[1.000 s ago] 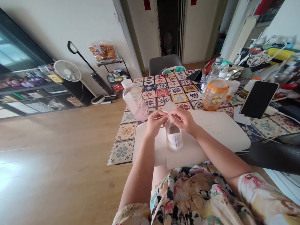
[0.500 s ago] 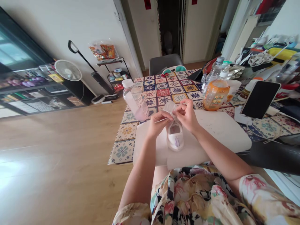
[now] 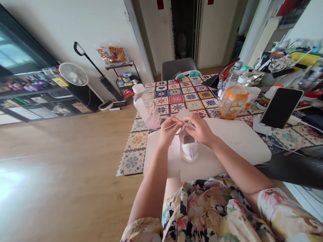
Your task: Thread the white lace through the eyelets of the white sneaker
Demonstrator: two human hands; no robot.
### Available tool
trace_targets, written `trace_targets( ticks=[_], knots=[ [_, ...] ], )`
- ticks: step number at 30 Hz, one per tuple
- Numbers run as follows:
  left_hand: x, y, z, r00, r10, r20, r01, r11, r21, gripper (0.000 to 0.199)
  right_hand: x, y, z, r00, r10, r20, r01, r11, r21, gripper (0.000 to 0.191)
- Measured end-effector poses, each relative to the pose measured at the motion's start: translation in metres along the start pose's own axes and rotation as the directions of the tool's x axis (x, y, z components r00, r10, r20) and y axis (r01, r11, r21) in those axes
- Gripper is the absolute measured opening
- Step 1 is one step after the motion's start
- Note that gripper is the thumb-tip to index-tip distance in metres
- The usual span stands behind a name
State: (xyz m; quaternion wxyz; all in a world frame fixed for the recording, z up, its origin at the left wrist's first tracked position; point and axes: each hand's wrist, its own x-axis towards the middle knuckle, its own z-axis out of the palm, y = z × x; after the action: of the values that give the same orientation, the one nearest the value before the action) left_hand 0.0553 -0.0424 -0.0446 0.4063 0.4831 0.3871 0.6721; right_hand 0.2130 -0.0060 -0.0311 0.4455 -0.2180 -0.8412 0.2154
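A white shoe point(image 3: 189, 152) with a purple mark on its heel stands on a white mat point(image 3: 234, 141), heel toward me. Over its front opening, both hands meet. My left hand point(image 3: 169, 129) is closed, thumb and finger pinching a thin white shoelace point(image 3: 172, 125). Closed too is my right hand point(image 3: 198, 127), its fingertips pinched at the lacing beside the left fingertips. Whether they grip the lace or the shoe's edge there is too small to tell. Whitish, see-through material point(image 3: 183, 113) rises just beyond the fingers. The toe is hidden behind my hands.
A clear bottle with pink liquid point(image 3: 148, 111) stands left of the mat on the patterned tablecloth point(image 3: 176, 99). To the right are an orange drink bottle point(image 3: 232, 104), a propped phone point(image 3: 281, 107) and piled clutter. A grey chair point(image 3: 179, 67) is at the far end.
My right hand has lowered and its raised fingers have curled in over the lacing. The left hand stays pinched on the lace, almost in place. The shoe has hardly moved.
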Motion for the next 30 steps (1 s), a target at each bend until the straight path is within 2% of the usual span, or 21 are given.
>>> trace_targets(
  ticks=[2, 4, 8, 11, 14, 17, 20, 22, 24, 26, 27, 30],
  knots=[
    [0.001, -0.001, 0.0, 1.0, -0.021, 0.006, 0.021, 0.999, -0.03, 0.034, 0.0, -0.002, 0.0, 0.998, -0.053, -0.034, 0.054, 0.998, 0.015, 0.007],
    [0.003, -0.001, -0.001, 0.999, -0.047, -0.003, 0.046, 0.998, -0.049, 0.035, 0.001, -0.003, -0.001, 0.994, -0.042, -0.096, 0.05, 0.996, 0.075, 0.011],
    [0.006, 0.0, -0.004, 0.99, -0.089, -0.109, 0.068, 0.981, -0.181, 0.038, 0.0, 0.0, -0.011, 0.97, 0.143, -0.198, -0.067, 0.936, 0.346, 0.02],
    [0.007, 0.002, -0.008, 0.986, -0.107, -0.128, 0.07, 0.962, -0.263, 0.041, -0.004, 0.005, -0.018, 0.955, 0.252, -0.156, -0.151, 0.866, 0.477, 0.023],
    [0.007, 0.003, -0.008, 0.983, -0.144, -0.114, 0.112, 0.962, -0.249, 0.041, -0.006, 0.006, -0.018, 0.98, 0.179, -0.09, -0.138, 0.93, 0.34, 0.017],
    [0.006, 0.003, -0.006, 0.982, -0.149, -0.117, 0.123, 0.971, -0.205, 0.039, -0.005, 0.0, -0.011, 0.998, -0.027, -0.064, 0.029, 0.999, 0.033, 0.016],
    [0.005, 0.003, -0.003, 0.986, -0.138, -0.091, 0.121, 0.978, -0.168, 0.037, 0.001, -0.006, -0.003, 0.987, -0.162, -0.011, 0.157, 0.966, -0.205, 0.016],
    [0.004, 0.002, -0.002, 0.987, -0.145, -0.069, 0.132, 0.978, -0.163, 0.038, 0.005, -0.01, -0.001, 0.985, -0.171, -0.008, 0.163, 0.953, -0.255, 0.012],
    [0.004, 0.001, -0.003, 0.985, -0.164, -0.057, 0.152, 0.973, -0.175, 0.041, 0.007, -0.012, -0.002, 0.989, -0.142, -0.05, 0.132, 0.977, -0.17, 0.01],
    [0.007, -0.001, -0.005, 0.982, -0.173, -0.081, 0.152, 0.964, -0.218, 0.043, 0.006, -0.012, -0.006, 0.991, -0.053, -0.122, 0.06, 0.997, 0.055, 0.011],
    [0.009, -0.001, -0.007, 0.979, -0.168, -0.113, 0.134, 0.957, -0.257, 0.043, 0.005, -0.011, -0.009, 0.987, 0.015, -0.16, 0.018, 0.98, 0.201, 0.012],
    [0.015, 0.0, -0.014, 0.955, -0.156, -0.251, 0.043, 0.913, -0.406, 0.035, -0.001, -0.004, -0.021, 0.95, 0.222, -0.221, -0.047, 0.799, 0.599, 0.016]
  ],
)
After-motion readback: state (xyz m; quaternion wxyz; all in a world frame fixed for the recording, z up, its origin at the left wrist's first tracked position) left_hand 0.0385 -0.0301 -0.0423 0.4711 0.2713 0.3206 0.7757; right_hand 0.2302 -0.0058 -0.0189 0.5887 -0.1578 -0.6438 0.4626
